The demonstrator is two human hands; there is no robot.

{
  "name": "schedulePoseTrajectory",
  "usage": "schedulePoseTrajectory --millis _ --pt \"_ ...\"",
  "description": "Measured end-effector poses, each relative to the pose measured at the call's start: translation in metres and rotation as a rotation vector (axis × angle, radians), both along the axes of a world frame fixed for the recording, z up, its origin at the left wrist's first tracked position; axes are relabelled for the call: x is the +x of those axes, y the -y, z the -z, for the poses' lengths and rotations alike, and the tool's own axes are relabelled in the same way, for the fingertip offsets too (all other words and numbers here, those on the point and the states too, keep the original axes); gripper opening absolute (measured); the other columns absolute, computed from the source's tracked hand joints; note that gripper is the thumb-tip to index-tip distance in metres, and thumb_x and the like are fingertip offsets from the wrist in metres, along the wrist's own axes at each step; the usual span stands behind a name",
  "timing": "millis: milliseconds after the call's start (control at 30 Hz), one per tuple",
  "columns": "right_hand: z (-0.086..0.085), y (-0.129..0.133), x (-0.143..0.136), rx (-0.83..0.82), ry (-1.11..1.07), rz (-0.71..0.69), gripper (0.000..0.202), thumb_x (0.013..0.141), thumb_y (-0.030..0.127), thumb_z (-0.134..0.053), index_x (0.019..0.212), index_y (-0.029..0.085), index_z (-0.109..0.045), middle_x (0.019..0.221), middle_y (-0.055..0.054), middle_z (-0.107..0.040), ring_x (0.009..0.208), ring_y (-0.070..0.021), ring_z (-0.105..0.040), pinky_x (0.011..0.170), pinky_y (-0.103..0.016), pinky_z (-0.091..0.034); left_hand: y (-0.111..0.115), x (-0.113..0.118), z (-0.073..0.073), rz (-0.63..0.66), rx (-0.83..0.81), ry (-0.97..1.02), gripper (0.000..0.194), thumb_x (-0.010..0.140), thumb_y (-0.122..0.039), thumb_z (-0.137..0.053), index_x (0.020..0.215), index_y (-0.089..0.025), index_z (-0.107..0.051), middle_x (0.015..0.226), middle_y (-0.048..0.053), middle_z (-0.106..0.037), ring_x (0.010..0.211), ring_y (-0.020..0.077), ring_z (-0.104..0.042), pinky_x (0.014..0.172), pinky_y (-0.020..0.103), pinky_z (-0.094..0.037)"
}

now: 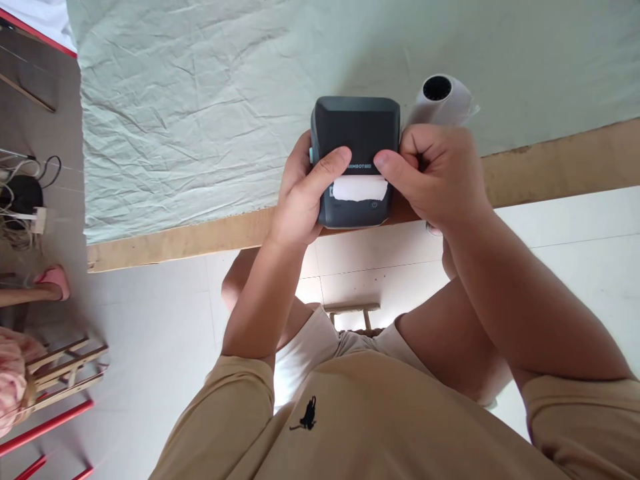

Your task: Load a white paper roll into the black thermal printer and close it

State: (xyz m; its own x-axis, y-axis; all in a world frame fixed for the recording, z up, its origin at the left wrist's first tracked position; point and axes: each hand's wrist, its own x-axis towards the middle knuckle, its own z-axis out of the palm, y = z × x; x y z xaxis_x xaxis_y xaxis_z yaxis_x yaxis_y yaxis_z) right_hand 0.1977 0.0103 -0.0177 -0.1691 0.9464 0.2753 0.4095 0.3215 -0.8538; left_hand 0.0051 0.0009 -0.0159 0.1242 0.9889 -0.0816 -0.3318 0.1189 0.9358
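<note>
A dark grey label printer is held near the table's front edge, its top face towards me. A short white paper strip with a torn-looking edge sticks out of its slot. My left hand is closed round the printer's left side, thumb lying on the top face. On the right, my right hand has its fingers curled against the printer's side and its thumb on the lid near the slot. What lies under its curled fingers is hidden. Just beyond that hand stands a white roll with a dark hollow core and clear wrapping.
A wrinkled pale green cloth covers the wooden table, leaving its front edge bare. On the floor at left are tangled cables and a wooden stool frame. Another person's foot in a pink slipper shows there.
</note>
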Motion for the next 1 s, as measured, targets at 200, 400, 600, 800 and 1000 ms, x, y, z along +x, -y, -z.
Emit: schedulePoseTrajectory --millis 200,400,600,800,1000 --pt "-0.002 0.002 -0.002 -0.004 -0.005 0.017 0.062 0.105 0.040 -0.078 0.066 0.026 -0.031 0.060 0.004 -0.035 0.060 -0.0125 -0.040 0.061 -0.033 -0.048 -0.005 -0.001 0.001 0.000 -0.009 -0.006 0.035 0.087 -0.060 -0.092 0.101 -0.032 -0.076 0.100 0.003 -0.078 0.106 0.0331 -0.076 0.091 0.050 -0.062" --pt "-0.010 -0.003 -0.004 -0.037 0.048 0.034 0.065 0.103 0.016 -0.080 0.062 0.026 -0.030 0.059 0.006 -0.033 0.060 -0.0109 -0.034 0.061 -0.033 -0.035 -0.009 0.002 0.009 0.020 0.104 0.029 0.061 0.069 -0.082 -0.098 0.095 -0.032 -0.073 0.089 0.004 -0.076 0.109 0.0355 -0.075 0.083 0.052 -0.062" --pt "0.000 -0.006 -0.001 -0.007 0.036 0.024 0.068 0.105 0.030 -0.082 0.061 0.028 -0.031 0.055 0.006 -0.030 0.058 -0.0131 -0.029 0.059 -0.037 -0.033 -0.009 0.005 0.009 -0.010 0.056 0.017 0.052 0.089 -0.073 -0.087 0.102 -0.026 -0.068 0.088 0.002 -0.072 0.145 0.0424 -0.070 0.103 0.056 -0.061" --pt "0.003 -0.006 0.001 -0.032 0.008 0.033 0.073 0.104 0.060 -0.082 0.060 0.027 -0.034 0.053 0.005 -0.027 0.059 -0.0132 -0.031 0.058 -0.036 -0.033 -0.016 -0.001 0.013 0.066 0.023 0.062 0.056 0.076 -0.073 -0.098 0.103 -0.032 -0.071 0.099 0.002 -0.080 0.133 0.0386 -0.073 0.098 0.057 -0.065" --pt "-0.002 -0.002 -0.004 -0.088 -0.050 0.115 0.074 0.103 0.049 -0.085 0.056 0.025 -0.034 0.051 0.005 -0.031 0.056 -0.0096 -0.031 0.056 -0.034 -0.025 -0.009 0.000 0.007 0.122 0.041 0.130 0.029 0.091 -0.047 -0.092 0.105 -0.030 -0.072 0.097 0.001 -0.081 0.119 0.0340 -0.079 0.092 0.052 -0.066"
